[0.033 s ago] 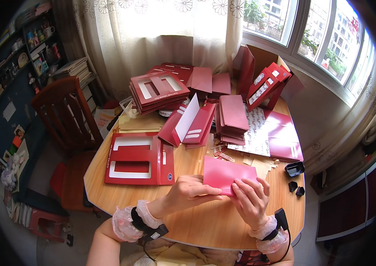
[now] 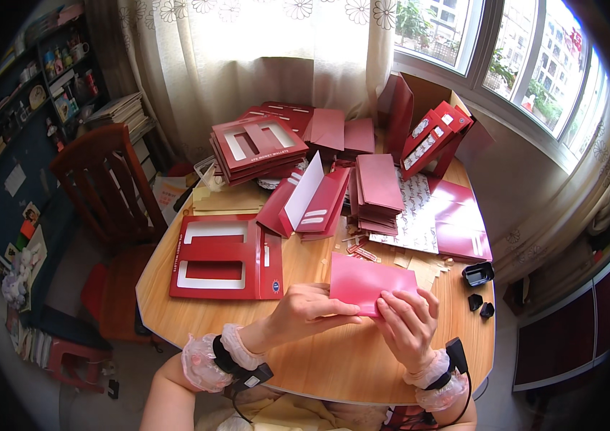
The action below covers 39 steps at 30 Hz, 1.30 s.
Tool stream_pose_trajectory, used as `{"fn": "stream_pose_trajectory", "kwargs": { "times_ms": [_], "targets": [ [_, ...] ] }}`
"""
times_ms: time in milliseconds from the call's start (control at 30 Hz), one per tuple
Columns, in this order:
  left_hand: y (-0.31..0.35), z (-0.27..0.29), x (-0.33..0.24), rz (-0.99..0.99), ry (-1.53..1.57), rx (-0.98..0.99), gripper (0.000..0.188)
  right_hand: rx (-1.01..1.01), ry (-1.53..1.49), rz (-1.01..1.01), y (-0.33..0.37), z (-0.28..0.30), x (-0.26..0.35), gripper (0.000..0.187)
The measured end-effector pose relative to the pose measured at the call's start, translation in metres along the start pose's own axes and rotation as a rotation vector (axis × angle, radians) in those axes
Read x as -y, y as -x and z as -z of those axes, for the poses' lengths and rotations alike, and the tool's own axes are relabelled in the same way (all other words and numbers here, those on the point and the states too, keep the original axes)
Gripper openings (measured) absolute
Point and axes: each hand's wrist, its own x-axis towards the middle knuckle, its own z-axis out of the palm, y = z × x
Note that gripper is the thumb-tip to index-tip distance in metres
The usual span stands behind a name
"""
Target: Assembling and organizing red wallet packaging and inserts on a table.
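Note:
Between both hands, low over the near part of the table, is a glossy pinkish-red folded card [image 2: 366, 280]. My left hand [image 2: 310, 305] pinches its lower left edge between thumb and fingers. My right hand [image 2: 407, 323] grips the lower right part, fingers lying across its front and thumb hidden behind. Just left of my hands lies a flat red box sleeve [image 2: 224, 257] with two cut-out windows. Farther off, a red folder [image 2: 308, 208] stands partly unfolded with a white flap upright. Beside it is a stack of folded red cards [image 2: 378, 185].
More windowed red sleeves [image 2: 258, 144] are piled at the back left. An open carton [image 2: 456, 104] holds red boxes at the back right. Paper strips [image 2: 423, 269] lie past my hands, with black plastic pieces [image 2: 477, 273] by the right edge. A wooden chair [image 2: 114, 194] stands left.

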Motion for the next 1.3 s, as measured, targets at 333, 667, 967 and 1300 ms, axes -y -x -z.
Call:
{"fn": "stream_pose_trajectory", "kwargs": {
  "times_ms": [333,667,967,1300],
  "targets": [
    [-0.002,0.000,-0.004,-0.010,-0.010,0.017,0.036,-0.037,0.001,0.008,0.000,0.002,-0.001,0.022],
    [0.000,0.004,-0.010,0.058,-0.026,0.017,0.054,-0.030,-0.121,-0.139,-0.004,0.006,-0.009,0.038],
    [-0.009,0.007,-0.007,-0.066,-0.208,-0.176,0.076,-0.082,-0.259,-0.388,0.001,-0.003,-0.016,0.062],
    [0.000,0.005,0.003,0.232,0.164,-0.095,0.078,-0.008,-0.632,-0.572,0.006,-0.012,-0.022,0.068]
  ]
}}
